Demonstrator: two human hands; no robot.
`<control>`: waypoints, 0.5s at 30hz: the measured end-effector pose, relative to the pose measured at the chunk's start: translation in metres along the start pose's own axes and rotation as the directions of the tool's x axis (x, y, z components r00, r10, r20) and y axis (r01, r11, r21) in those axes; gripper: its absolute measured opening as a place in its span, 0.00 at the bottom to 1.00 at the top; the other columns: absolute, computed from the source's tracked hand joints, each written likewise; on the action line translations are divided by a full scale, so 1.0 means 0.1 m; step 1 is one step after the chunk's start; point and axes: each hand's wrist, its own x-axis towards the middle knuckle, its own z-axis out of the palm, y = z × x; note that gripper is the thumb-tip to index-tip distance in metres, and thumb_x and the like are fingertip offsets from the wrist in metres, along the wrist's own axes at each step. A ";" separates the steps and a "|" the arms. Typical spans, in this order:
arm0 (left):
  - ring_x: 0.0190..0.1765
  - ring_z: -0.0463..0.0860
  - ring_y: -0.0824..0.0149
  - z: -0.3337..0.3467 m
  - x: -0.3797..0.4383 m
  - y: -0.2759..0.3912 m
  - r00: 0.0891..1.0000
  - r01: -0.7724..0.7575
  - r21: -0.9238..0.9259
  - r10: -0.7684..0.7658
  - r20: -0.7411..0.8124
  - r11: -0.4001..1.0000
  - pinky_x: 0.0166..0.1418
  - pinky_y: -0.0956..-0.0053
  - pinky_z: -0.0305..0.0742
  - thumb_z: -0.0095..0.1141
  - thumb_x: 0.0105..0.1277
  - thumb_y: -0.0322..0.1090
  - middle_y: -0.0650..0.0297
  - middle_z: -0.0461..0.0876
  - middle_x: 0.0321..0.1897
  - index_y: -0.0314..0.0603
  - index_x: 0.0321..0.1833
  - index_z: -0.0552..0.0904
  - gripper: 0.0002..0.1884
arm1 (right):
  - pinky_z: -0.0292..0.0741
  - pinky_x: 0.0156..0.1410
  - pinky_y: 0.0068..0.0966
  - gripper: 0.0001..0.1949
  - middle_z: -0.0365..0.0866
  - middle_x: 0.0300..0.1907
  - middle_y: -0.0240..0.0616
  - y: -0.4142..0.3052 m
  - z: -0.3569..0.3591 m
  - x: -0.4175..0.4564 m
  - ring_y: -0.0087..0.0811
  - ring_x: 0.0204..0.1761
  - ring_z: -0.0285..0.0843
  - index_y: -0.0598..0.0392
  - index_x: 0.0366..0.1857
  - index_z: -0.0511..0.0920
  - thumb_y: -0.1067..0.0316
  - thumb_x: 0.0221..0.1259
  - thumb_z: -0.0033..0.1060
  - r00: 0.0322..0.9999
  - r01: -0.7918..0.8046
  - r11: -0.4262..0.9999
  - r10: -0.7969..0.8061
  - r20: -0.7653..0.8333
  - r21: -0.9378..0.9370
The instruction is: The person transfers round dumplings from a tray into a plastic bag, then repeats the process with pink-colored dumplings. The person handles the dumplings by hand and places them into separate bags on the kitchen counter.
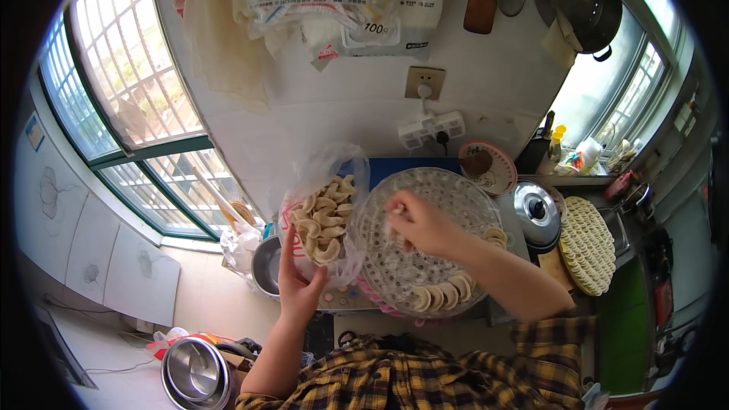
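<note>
A clear plastic bag (348,262) filled with crescent-shaped dumplings (327,219) lies before me on the left. My left hand (299,282) grips the bag's lower left edge, thumb along its bottom. Over the round perforated tray (381,279), covered with clear film, is my right hand (418,225); its fingers are curled and slightly blurred, with something small and pale between them that I cannot make out. A curved row of dumplings (447,293) lies along the tray's near right edge, and a few more (494,236) are at its right, partly behind my forearm.
A pink-rimmed bowl (504,173) stands behind the tray. To the right are a metal pot lid (536,213) and a yellowish board (586,245) crowded with dumplings. A grey metal pot (266,265) is left of the bag. Steel bowls (196,370) sit lower left. A power strip (433,130) hangs on the wall.
</note>
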 end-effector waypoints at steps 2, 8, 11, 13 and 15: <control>0.72 0.69 0.63 0.02 0.01 0.03 1.000 0.020 -0.015 -0.020 0.003 1.000 0.72 0.70 0.67 0.55 0.56 0.15 0.53 0.63 0.74 0.37 0.81 0.51 0.47 | 0.85 0.43 0.30 0.16 0.72 0.55 0.47 -0.05 0.28 0.37 0.32 0.45 0.82 0.60 0.60 0.65 0.65 0.76 0.50 1.000 0.024 0.983 -0.023 -0.008 0.181; 0.69 0.72 0.65 0.00 0.02 0.08 1.000 0.012 0.058 -0.012 0.001 0.998 0.67 0.75 0.71 0.55 0.56 0.15 0.54 0.64 0.73 0.37 0.81 0.51 0.47 | 0.85 0.47 0.29 0.13 0.75 0.55 0.46 -0.04 0.16 0.42 0.35 0.49 0.84 0.59 0.56 0.70 0.64 0.76 0.50 0.993 0.063 0.988 -0.048 -0.107 0.144; 0.69 0.72 0.65 -0.02 0.01 -0.04 0.999 -0.030 0.123 0.032 -0.020 0.992 0.67 0.75 0.71 0.56 0.56 0.15 0.55 0.64 0.74 0.39 0.81 0.52 0.47 | 0.81 0.51 0.36 0.12 0.78 0.53 0.44 -0.05 -0.33 0.04 0.38 0.52 0.83 0.56 0.48 0.78 0.59 0.76 0.51 0.990 -0.069 0.956 0.029 -0.141 -0.286; 0.70 0.71 0.64 0.06 -0.01 0.11 0.995 0.094 0.004 -0.093 -0.037 0.996 0.69 0.73 0.70 0.55 0.55 0.14 0.54 0.64 0.74 0.39 0.81 0.53 0.47 | 0.76 0.57 0.41 0.14 0.79 0.53 0.42 0.14 -0.64 -0.23 0.41 0.57 0.79 0.54 0.43 0.82 0.55 0.73 0.53 0.986 -0.109 0.757 -0.002 -0.169 -0.644; 0.71 0.69 0.63 -0.01 0.00 -0.03 1.000 -0.002 0.072 0.003 -0.013 0.997 0.72 0.70 0.67 0.54 0.55 0.14 0.53 0.64 0.74 0.39 0.81 0.54 0.47 | 0.70 0.65 0.46 0.15 0.78 0.56 0.42 0.52 -0.82 -0.52 0.43 0.63 0.73 0.51 0.41 0.85 0.52 0.69 0.56 0.984 -0.060 0.372 -0.134 -0.118 -0.926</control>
